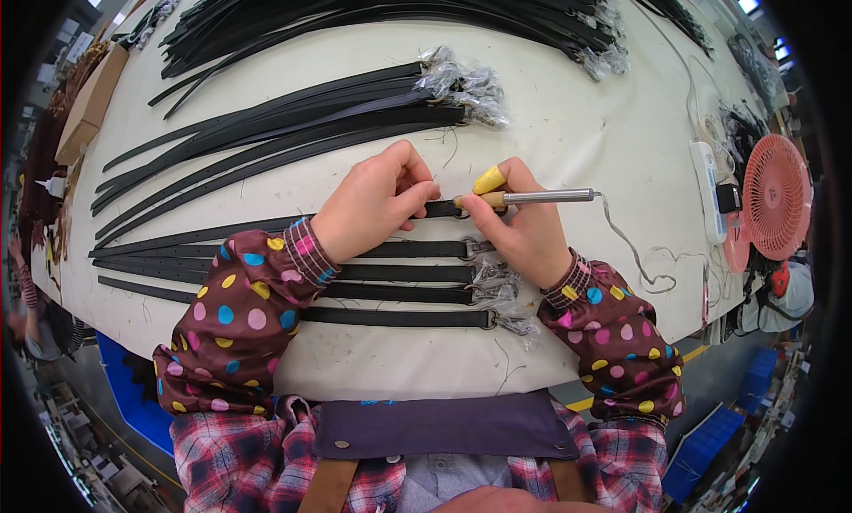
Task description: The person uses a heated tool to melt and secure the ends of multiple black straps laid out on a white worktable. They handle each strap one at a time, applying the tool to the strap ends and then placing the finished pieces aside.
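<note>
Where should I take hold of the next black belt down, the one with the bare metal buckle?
Probably the flat strap just left of the metal buckle, pinched from above. The belt lies flat on the table, its left stretch runs under the left hand, and the right hand crowds the buckle.

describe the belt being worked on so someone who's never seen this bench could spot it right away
On the cream-covered worktable, find the row of five black leather belts nearest the person's apron. The one in question is the topmost black belt of that row, pinned near its buckle end by the left hand. Unlike its neighbours, the right hand holds a corded metal heat tool with a yellow grip against it.
</note>
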